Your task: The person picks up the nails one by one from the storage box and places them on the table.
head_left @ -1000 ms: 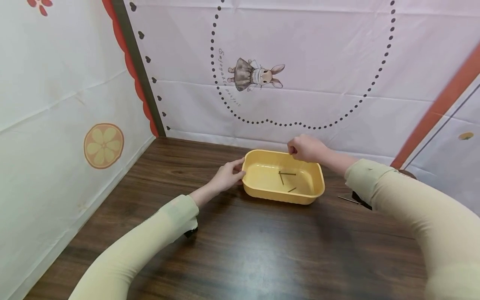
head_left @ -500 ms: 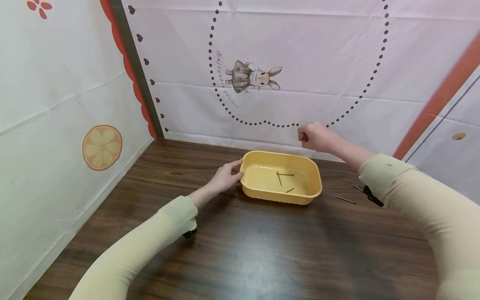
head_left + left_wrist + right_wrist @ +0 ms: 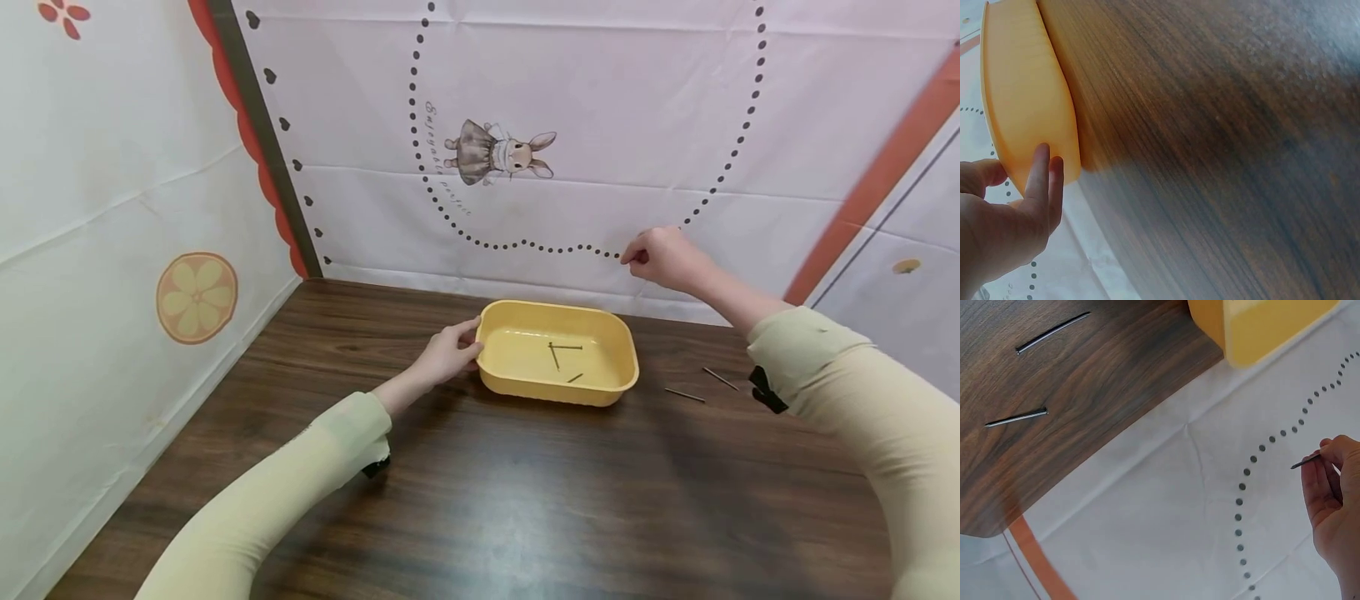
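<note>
My left hand (image 3: 446,354) grips the left end of a yellow plastic tray (image 3: 551,392), thumb at the rim and fingers against the outer wall, as the left wrist view also shows. Several thin nails (image 3: 566,347) lie on the tray's floor. Above and behind the tray's back right corner is my right hand (image 3: 663,258), raised off the table. In the right wrist view its thumb and fingers pinch one metal nail (image 3: 1305,462), whose end pokes out. Two more nails, one nearer (image 3: 686,394) and one farther (image 3: 720,378), lie on the table right of the tray.
The dark wood-grain table (image 3: 480,500) meets a pale printed cloth (image 3: 600,125) hanging behind it, with a rabbit figure on it. Another cloth (image 3: 90,333) hangs along the left side, close to the table's edge.
My right hand has risen and moved right, away from the tray's back rim. Both table nails now show beside the sleeve. The left hand stays on the tray, and the nails inside look unchanged.
</note>
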{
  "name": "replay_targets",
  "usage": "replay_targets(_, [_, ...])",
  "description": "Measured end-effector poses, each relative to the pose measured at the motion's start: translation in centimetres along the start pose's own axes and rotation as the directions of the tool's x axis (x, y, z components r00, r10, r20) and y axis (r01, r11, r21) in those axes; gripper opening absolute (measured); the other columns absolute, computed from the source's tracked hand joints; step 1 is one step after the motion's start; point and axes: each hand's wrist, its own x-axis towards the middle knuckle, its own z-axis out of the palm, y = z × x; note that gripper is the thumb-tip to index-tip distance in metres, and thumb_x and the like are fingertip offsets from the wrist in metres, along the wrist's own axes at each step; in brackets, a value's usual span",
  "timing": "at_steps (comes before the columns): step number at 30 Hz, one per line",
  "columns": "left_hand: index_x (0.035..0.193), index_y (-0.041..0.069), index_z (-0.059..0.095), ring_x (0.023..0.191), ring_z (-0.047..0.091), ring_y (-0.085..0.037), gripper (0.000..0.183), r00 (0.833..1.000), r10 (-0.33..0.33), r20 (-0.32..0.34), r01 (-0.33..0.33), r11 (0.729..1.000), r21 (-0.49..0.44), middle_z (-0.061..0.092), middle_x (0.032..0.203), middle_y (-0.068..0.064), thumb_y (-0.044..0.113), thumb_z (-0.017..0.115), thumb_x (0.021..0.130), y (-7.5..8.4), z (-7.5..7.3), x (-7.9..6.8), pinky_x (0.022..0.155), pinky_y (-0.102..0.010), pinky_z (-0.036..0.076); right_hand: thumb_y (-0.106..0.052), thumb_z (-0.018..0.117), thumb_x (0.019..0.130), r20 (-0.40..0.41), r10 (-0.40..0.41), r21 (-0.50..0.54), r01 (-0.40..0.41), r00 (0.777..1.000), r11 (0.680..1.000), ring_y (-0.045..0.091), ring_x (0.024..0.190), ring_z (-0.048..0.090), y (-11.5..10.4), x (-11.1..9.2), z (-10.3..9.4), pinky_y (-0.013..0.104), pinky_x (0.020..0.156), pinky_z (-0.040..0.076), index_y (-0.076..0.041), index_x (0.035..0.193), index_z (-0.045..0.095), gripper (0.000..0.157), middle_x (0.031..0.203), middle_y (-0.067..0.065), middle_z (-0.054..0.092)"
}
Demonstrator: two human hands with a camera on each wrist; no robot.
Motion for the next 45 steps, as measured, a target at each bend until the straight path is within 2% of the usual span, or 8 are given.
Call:
replay_targets(10, [0.154,0.008,0.034,0.099,0.072,-0.03,0.058,1.0,0.005,0.006,-0.005,1.0,0.009,0.062,0.124,-0.023,0.012,0.055,0.101,-0.2,-0.1,0.1,0.083,-0.033,0.063,0.008,0.061,0.078,-0.043,0.036,-0.004,-0.036,0.998,0.999,0.021,0.066,0.062,1.8,-1.6,-0.3,0.024,0.055,0.046,0.001,0.081,0.078,0.018,0.081,0.018,0.074])
replay_targets(20, [0.153,0.008,0.035,0.099,0.071,-0.031,0.057,1.0,0.016,0.0,-0.016,1.0,0.012,0.063,0.121,-0.024,0.01,0.055,0.1,0.0,-0.1,0.0,0.082,-0.034,0.063,0.008,0.061,0.079,-0.036,0.079,-0.001,-0.079,0.996,0.997,0.017,0.06,0.056,3.9,-3.6,0.0,0.021,0.051,0.041,0.003,0.081,0.077,0.017,0.079,0.019,0.074])
replay_targets(24, [0.154,0.007,0.034,0.101,0.07,-0.031,0.057,1.0,0.019,0.002,-0.019,1.0,0.016,0.062,0.124,-0.025,0.01,0.054,0.1,0.2,-0.1,-0.1,0.083,-0.035,0.063,0.007,0.061,0.079,-0.016,0.119,-0.007,-0.119,0.993,0.993,0.016,0.06,0.054,4.8,-4.6,0.0,0.023,0.052,0.041,0.005,0.083,0.077,0.017,0.079,0.02,0.074])
replay_targets(32, [0.154,0.007,0.034,0.099,0.072,-0.032,0.057,1.0,0.013,0.011,-0.013,1.0,0.005,0.062,0.124,-0.025,0.01,0.055,0.1,0.3,0.1,-0.1,0.083,-0.036,0.063,0.003,0.06,0.083,0.069,0.238,-0.011,-0.237,0.969,0.971,0.022,0.066,0.061,7.3,-7.6,0.2,0.03,0.057,0.048,0.009,0.09,0.075,0.018,0.084,0.024,0.073])
replay_targets(36, [0.154,0.007,0.034,0.099,0.071,-0.031,0.057,1.0,0.012,0.017,-0.012,1.0,-0.002,0.061,0.125,-0.025,0.01,0.054,0.1,0.2,0.2,0.0,0.084,-0.037,0.063,0.003,0.061,0.084,0.084,0.271,-0.014,-0.27,0.959,0.963,0.027,0.069,0.065,8.4,-9.1,0.5,0.034,0.058,0.051,0.011,0.092,0.074,0.017,0.084,0.026,0.073])
replay_targets(43, [0.154,0.007,0.033,0.101,0.071,-0.032,0.057,1.0,0.007,0.013,-0.007,1.0,-0.007,0.06,0.125,-0.026,0.009,0.053,0.101,0.1,0.1,0.0,0.085,-0.038,0.063,0.0,0.062,0.083,0.075,0.301,-0.01,-0.301,0.951,0.954,0.016,0.064,0.059,9.9,-11.0,1.6,0.029,0.055,0.046,0.009,0.092,0.075,0.018,0.08,0.022,0.073])
replay_targets(45, [0.154,0.007,0.033,0.101,0.071,-0.032,0.057,1.0,0.009,0.016,-0.009,1.0,-0.007,0.06,0.125,-0.026,0.009,0.054,0.101,0.1,0.1,0.0,0.085,-0.037,0.063,0.0,0.062,0.083,0.076,0.314,-0.013,-0.314,0.946,0.949,0.017,0.064,0.06,10.3,-11.8,2.0,0.03,0.055,0.046,0.009,0.093,0.074,0.018,0.08,0.022,0.073])
